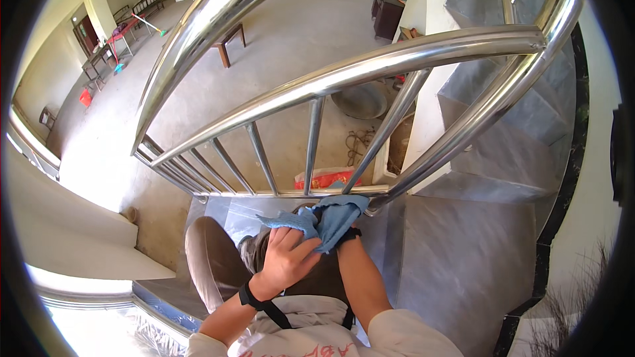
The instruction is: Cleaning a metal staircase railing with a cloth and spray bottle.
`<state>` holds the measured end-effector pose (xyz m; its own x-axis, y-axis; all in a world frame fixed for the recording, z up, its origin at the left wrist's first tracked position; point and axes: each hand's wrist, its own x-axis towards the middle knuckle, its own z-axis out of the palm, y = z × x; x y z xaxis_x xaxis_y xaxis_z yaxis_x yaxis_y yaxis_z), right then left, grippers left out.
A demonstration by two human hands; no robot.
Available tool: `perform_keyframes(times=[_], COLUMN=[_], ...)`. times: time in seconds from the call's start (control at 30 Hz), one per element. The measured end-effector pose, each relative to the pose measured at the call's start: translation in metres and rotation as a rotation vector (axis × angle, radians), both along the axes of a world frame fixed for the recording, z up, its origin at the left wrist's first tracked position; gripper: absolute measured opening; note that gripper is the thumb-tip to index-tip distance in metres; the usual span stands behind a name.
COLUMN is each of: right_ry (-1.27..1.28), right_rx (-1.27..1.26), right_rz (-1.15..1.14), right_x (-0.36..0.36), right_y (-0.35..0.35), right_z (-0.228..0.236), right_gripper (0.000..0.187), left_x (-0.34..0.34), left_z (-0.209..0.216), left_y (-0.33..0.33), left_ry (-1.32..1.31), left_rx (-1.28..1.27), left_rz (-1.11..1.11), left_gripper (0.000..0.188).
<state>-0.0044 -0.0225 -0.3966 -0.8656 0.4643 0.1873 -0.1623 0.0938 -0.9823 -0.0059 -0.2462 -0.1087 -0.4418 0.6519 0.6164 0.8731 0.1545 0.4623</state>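
Note:
My left hand [288,259] is closed on a blue cloth [340,219] in front of my lap, its fingers bent over the bunched near edge. The same cloth drapes over my right hand, hiding its fingers; only the right forearm [362,276] and a dark band at the wrist show. Just beyond the cloth runs the bottom rail [278,193] of a shiny metal stair railing. Its upright bars [315,135] rise to a thick curved handrail [357,69]. Whether the cloth touches the rail I cannot tell.
Grey marble stairs [483,139] climb on the right, beside a grey landing [466,251]. Below the railing lie a wide metal basin [359,100], a red and white bag [324,177] and tangled cord [359,144]. A wooden table [228,43] stands farther off.

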Motion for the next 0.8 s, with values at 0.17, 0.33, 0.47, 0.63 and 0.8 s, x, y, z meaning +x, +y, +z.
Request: perform_keyframes(times=[0.17,0.33,0.47,0.63,0.8], right_ry=[0.036,0.101,-0.016,-0.255,-0.78], right_rx=[-0.971,-0.785,0.166,1.369,1.456], right_rz=[-0.225,-0.527,-0.417,-0.41,0.132], right_x=[0.04,0.057,0.054,0.035,0.006], right_y=[-0.022,-0.043,-0.066,-0.055,-0.024], right_z=[0.038,0.081,0.135,0.191,0.127], right_gripper=[0.025,0.028,0.034,0.031,0.024], left_x=[-0.007,-0.016,-0.023,-0.023,-0.03], left_z=[-0.007,-0.004,-0.002,-0.004,-0.033], left_y=[-0.021,-0.03,-0.054,-0.047,-0.022], left_ry=[-0.142,-0.245,-0.31,-0.297,-0.201], left_rx=[0.024,0.064,-0.002,0.067,-0.01], left_rz=[0.101,0.1,0.066,-0.068,-0.154], left_gripper=[0.033,0.032,0.033,0.035,0.029])
